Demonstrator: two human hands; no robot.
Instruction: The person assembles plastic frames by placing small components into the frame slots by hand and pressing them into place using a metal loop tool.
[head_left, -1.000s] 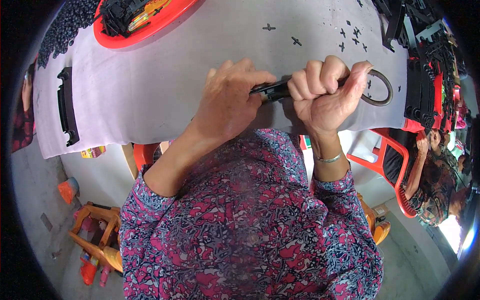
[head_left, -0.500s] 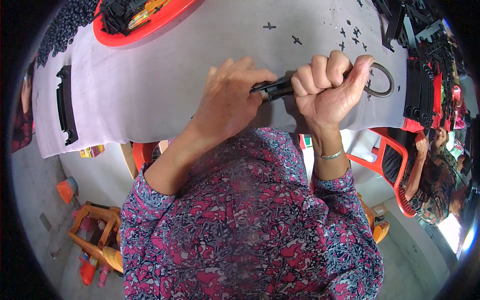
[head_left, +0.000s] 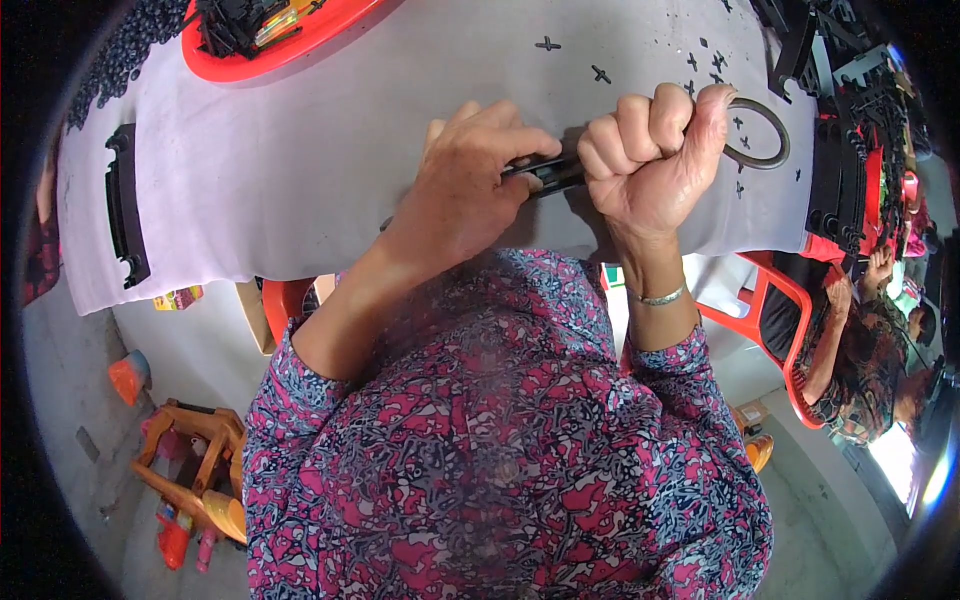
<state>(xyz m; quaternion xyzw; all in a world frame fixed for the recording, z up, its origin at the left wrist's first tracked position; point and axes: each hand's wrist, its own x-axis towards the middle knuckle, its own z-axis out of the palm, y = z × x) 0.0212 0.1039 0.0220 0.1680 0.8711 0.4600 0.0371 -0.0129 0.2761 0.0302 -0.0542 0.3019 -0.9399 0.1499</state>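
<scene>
My left hand (head_left: 470, 175) is closed, its thumb and fingers pinching a narrow black plastic piece (head_left: 543, 178) above the table. Beside it, my right hand (head_left: 645, 165) makes a fist around a dark scissors-like tool. The tool's large ring handle (head_left: 784, 140) sticks out past my right thumb. My fist hides most of the tool. Between the two hands, the tool's other end and the black piece meet or overlap; exactly how they touch I cannot tell. Small black plastic crosses (head_left: 600, 74) lie on the table beyond my hands.
The cloth-covered table (head_left: 270, 170) carries a red tray (head_left: 225, 68) of black parts at the far left. A long black plastic strip (head_left: 125, 205) lies at the left edge. Black parts (head_left: 838, 185) pile up on the right, near a red chair (head_left: 790, 315) and another person's arm (head_left: 828, 340).
My right fist has shifted slightly away from me with the tool. The ring handle shows more fully now. My left fingers and thumb have drawn around the black piece nearer the fist.
</scene>
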